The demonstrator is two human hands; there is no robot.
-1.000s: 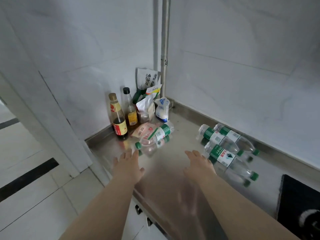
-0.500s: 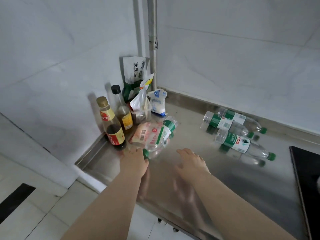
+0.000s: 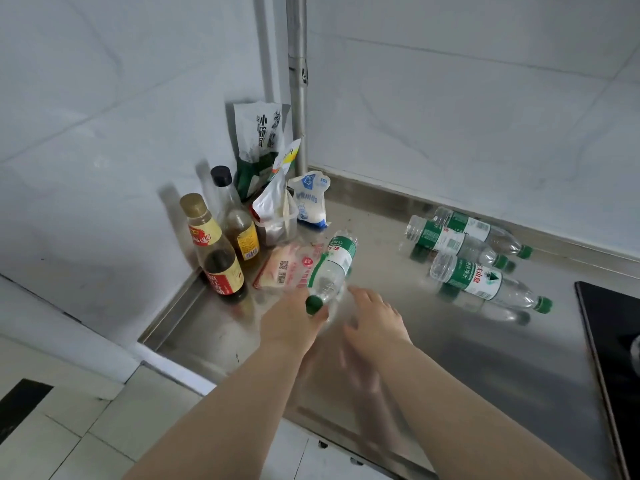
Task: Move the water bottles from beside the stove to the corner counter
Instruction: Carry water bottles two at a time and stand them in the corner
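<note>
A clear water bottle [image 3: 334, 263] with a green label and cap lies near the corner of the steel counter [image 3: 433, 344], partly on a pink packet [image 3: 287, 268], with its cap towards me. My left hand [image 3: 292, 323] grips it at the neck, the cap showing above my thumb. Just right of that bottle, my right hand [image 3: 377, 318] hovers open with fingers spread and holds nothing. Three more water bottles lie on their sides further right by the back wall: one [image 3: 483, 233] at the back, one [image 3: 452, 244] in front of it, and the nearest [image 3: 485, 284] beside the black stove [image 3: 611, 344].
Two sauce bottles, one with a red label [image 3: 218, 258] and one with a black cap [image 3: 239, 223], stand in the corner with several food bags [image 3: 263, 140] and a white salt bag [image 3: 310, 202]. A metal pipe [image 3: 298, 81] runs up the corner. The counter's edge drops to tiled floor at lower left.
My left hand has reached forward and taken hold of the nearest bottle at its cap end. My right hand has moved closer beside it. The view has shifted to the left.
</note>
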